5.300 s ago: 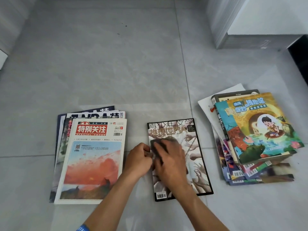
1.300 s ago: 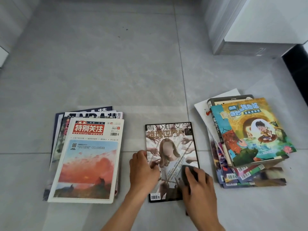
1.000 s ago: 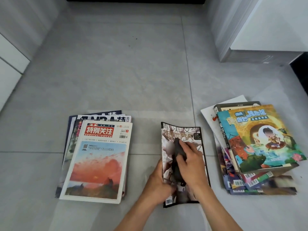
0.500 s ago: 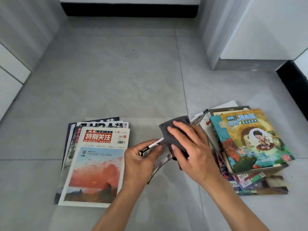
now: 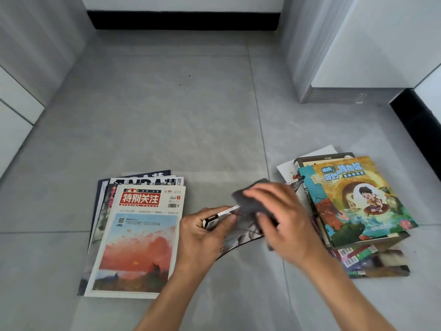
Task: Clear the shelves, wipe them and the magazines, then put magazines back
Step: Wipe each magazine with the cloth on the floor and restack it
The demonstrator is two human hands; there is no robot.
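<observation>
We now hold the magazine [image 5: 241, 231] lifted off the floor [image 5: 167, 115], our left hand [image 5: 202, 235] pinching its spine while our right hand [image 5: 279, 218] presses the grey cloth [image 5: 248, 199] on it (flat a second ago), between the two stacks: wiping continues.

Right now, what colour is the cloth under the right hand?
Dark grey, plain. The cloth shows best in the head view, under the right hand.
</observation>
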